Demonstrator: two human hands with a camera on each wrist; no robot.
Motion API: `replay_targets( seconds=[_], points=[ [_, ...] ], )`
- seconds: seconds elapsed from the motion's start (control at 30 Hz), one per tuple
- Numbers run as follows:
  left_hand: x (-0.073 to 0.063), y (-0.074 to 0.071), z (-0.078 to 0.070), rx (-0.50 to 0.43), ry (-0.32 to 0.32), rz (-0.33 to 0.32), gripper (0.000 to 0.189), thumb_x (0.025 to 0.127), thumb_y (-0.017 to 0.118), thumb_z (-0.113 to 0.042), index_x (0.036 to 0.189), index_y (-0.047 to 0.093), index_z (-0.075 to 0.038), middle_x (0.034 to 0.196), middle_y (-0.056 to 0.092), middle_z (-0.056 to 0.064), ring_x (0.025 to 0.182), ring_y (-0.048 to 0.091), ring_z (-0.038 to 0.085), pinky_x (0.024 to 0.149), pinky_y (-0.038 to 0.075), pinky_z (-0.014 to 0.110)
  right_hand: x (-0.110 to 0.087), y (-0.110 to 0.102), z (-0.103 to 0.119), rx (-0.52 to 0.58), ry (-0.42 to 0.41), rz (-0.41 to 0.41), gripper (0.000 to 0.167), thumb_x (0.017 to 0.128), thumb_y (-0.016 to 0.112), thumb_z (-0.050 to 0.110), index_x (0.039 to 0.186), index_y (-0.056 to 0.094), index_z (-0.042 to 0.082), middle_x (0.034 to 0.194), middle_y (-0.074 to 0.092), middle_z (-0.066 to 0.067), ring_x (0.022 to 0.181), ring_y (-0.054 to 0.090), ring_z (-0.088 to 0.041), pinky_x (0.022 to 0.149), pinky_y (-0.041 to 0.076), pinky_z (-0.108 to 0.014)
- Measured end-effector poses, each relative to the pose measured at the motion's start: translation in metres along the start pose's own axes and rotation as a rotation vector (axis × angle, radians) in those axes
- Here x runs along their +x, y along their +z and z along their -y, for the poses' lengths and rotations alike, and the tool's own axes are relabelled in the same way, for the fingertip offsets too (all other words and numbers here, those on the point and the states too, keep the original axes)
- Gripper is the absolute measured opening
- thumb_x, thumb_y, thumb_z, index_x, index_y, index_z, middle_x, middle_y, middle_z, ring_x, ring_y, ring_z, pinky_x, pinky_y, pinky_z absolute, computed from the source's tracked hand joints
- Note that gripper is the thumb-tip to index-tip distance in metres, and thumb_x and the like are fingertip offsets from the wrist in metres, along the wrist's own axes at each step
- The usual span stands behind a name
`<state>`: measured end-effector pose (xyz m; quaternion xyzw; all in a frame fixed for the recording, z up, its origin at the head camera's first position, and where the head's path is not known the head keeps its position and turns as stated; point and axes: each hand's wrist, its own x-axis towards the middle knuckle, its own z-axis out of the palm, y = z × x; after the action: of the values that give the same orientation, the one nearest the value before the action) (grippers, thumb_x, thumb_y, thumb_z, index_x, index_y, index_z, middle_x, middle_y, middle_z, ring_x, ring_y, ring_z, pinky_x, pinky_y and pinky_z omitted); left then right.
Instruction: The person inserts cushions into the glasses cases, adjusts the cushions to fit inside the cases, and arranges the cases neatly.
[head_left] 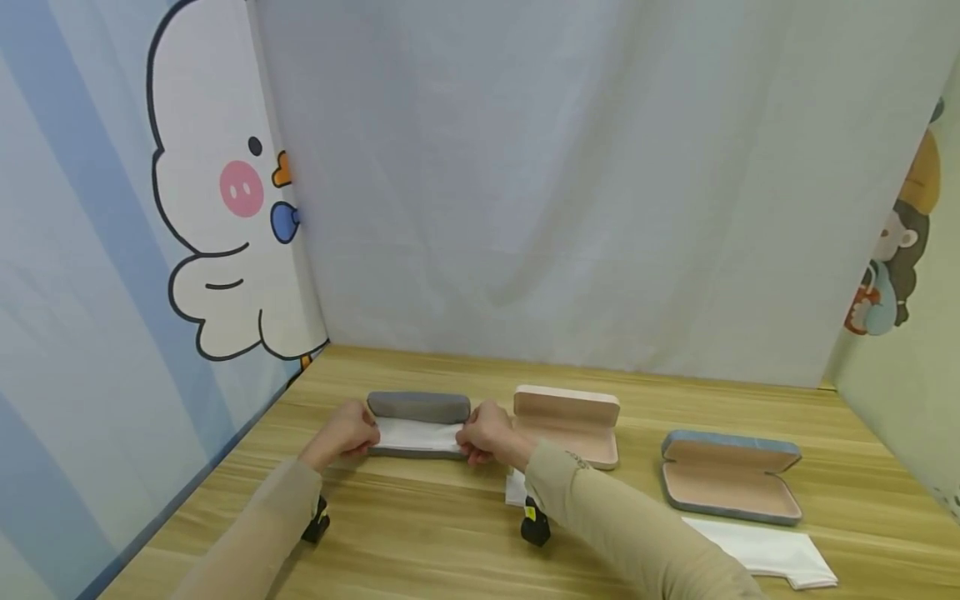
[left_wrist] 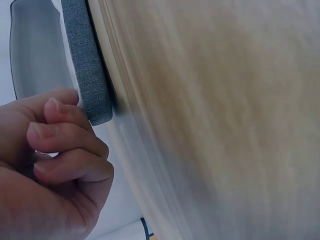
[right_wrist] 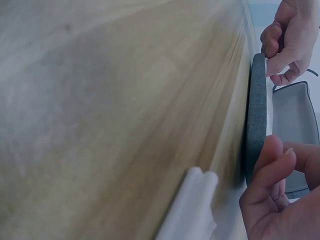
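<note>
An open grey glasses case (head_left: pixel 418 407) stands on the wooden table, its lid raised at the back. A folded white cloth (head_left: pixel 418 435) lies along its lower half. At the left end of the case, my left hand (head_left: pixel 347 431) has its fingers curled and pinches the cloth's end. My right hand (head_left: pixel 491 433) grips the opposite end between thumb and forefinger, close over the rim. In the left wrist view the left hand (left_wrist: pixel 65 145) is right at the corner of the grey fabric shell (left_wrist: pixel 87 60), which hides the fingertips' contact.
To the right stand an open pink glasses case (head_left: pixel 567 408) and an open blue one (head_left: pixel 731 486). A white cloth (head_left: pixel 780 552) lies in front of the blue case. Another white cloth (head_left: pixel 515 490) is partly hidden by the right sleeve. A curtain (head_left: pixel 562 183) closes off the table's back.
</note>
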<state>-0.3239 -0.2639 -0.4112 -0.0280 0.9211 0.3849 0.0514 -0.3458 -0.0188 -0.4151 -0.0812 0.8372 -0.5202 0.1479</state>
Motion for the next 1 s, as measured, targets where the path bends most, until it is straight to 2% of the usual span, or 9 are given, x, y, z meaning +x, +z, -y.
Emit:
replay_targets(
  seconds=[0.1, 0.23, 0.47, 0.6, 0.73, 0.83, 0.87, 0.9, 1.0],
  points=[
    [0.003, 0.000, 0.004, 0.053, 0.010, -0.021, 0.040, 0.076, 0.059, 0.002, 0.046, 0.039, -0.016, 0.038, 0.033, -0.009, 0.035, 0.027, 0.004, 0.035, 0.023, 0.017, 0.000, 0.001, 0.000, -0.008, 0.007, -0.004, 0.014, 0.080, 0.062, -0.004, 0.070, 0.056, 0.004, 0.050, 0.056, -0.002, 0.036, 0.050, -0.009, 0.033, 0.041, -0.016],
    [0.005, 0.001, 0.006, 0.090, 0.004, -0.030, 0.042, 0.080, 0.066, -0.003, 0.048, 0.043, -0.015, 0.038, 0.034, -0.009, 0.035, 0.030, 0.004, 0.035, 0.025, 0.016, -0.001, 0.003, -0.001, -0.003, 0.006, 0.001, 0.021, 0.079, 0.060, -0.005, 0.064, 0.051, 0.006, 0.048, 0.053, -0.001, 0.034, 0.048, -0.008, 0.032, 0.039, -0.016],
    [0.004, 0.000, 0.009, 0.051, -0.027, -0.024, 0.020, 0.085, 0.068, -0.007, 0.077, 0.050, -0.005, 0.047, 0.039, -0.004, 0.041, 0.036, 0.007, 0.038, 0.029, 0.017, -0.001, 0.006, -0.002, 0.022, 0.018, 0.029, 0.026, 0.080, 0.056, -0.007, 0.060, 0.045, 0.007, 0.046, 0.045, 0.000, 0.031, 0.046, -0.007, 0.029, 0.036, -0.016],
    [0.005, -0.001, 0.009, 0.036, -0.023, -0.021, 0.022, 0.085, 0.069, -0.008, 0.083, 0.048, -0.003, 0.053, 0.042, -0.003, 0.044, 0.039, 0.007, 0.040, 0.032, 0.017, -0.002, 0.003, 0.000, 0.028, 0.035, 0.039, 0.032, 0.082, 0.054, -0.005, 0.056, 0.043, 0.009, 0.044, 0.042, 0.001, 0.031, 0.046, -0.007, 0.030, 0.036, -0.016],
    [0.005, -0.007, 0.013, 0.017, 0.005, 0.035, 0.026, 0.089, 0.067, -0.015, 0.092, 0.049, 0.002, 0.055, 0.045, -0.002, 0.045, 0.039, 0.007, 0.041, 0.033, 0.018, -0.003, -0.002, 0.000, 0.041, 0.023, 0.048, 0.035, 0.081, 0.053, -0.004, 0.053, 0.039, 0.010, 0.040, 0.041, 0.000, 0.031, 0.046, -0.008, 0.030, 0.037, -0.017],
    [0.003, -0.015, 0.017, -0.022, 0.026, 0.119, 0.043, 0.092, 0.065, -0.025, 0.114, 0.044, 0.006, 0.059, 0.052, 0.001, 0.045, 0.041, 0.008, 0.043, 0.036, 0.020, -0.005, -0.007, -0.001, 0.079, 0.009, 0.074, 0.010, 0.078, 0.054, -0.006, 0.077, 0.047, 0.001, 0.045, 0.044, -0.002, 0.032, 0.046, -0.010, 0.031, 0.039, -0.020],
    [0.001, -0.018, 0.017, -0.035, 0.030, 0.149, 0.052, 0.092, 0.065, -0.027, 0.123, 0.040, 0.006, 0.062, 0.054, 0.002, 0.046, 0.044, 0.009, 0.043, 0.038, 0.021, -0.005, -0.008, -0.001, 0.090, 0.005, 0.091, 0.017, 0.077, 0.056, -0.006, 0.091, 0.048, -0.002, 0.048, 0.045, -0.002, 0.033, 0.047, -0.010, 0.031, 0.041, -0.020],
    [0.000, -0.020, 0.018, -0.052, 0.037, 0.182, 0.062, 0.091, 0.066, -0.029, 0.132, 0.034, 0.005, 0.065, 0.057, 0.004, 0.047, 0.046, 0.011, 0.044, 0.041, 0.022, -0.006, -0.010, -0.001, 0.098, 0.006, 0.111, 0.033, 0.076, 0.058, -0.007, 0.106, 0.045, -0.003, 0.050, 0.047, -0.003, 0.034, 0.047, -0.011, 0.032, 0.042, -0.021],
    [-0.001, -0.026, 0.019, -0.083, 0.064, 0.272, 0.087, 0.086, 0.073, -0.026, 0.147, 0.017, 0.000, 0.070, 0.061, 0.007, 0.050, 0.053, 0.013, 0.048, 0.048, 0.025, -0.008, -0.013, -0.002, 0.104, 0.015, 0.179, 0.075, 0.076, 0.065, -0.008, 0.139, 0.026, 0.003, 0.056, 0.052, -0.007, 0.037, 0.048, -0.013, 0.034, 0.045, -0.022]
  ],
)
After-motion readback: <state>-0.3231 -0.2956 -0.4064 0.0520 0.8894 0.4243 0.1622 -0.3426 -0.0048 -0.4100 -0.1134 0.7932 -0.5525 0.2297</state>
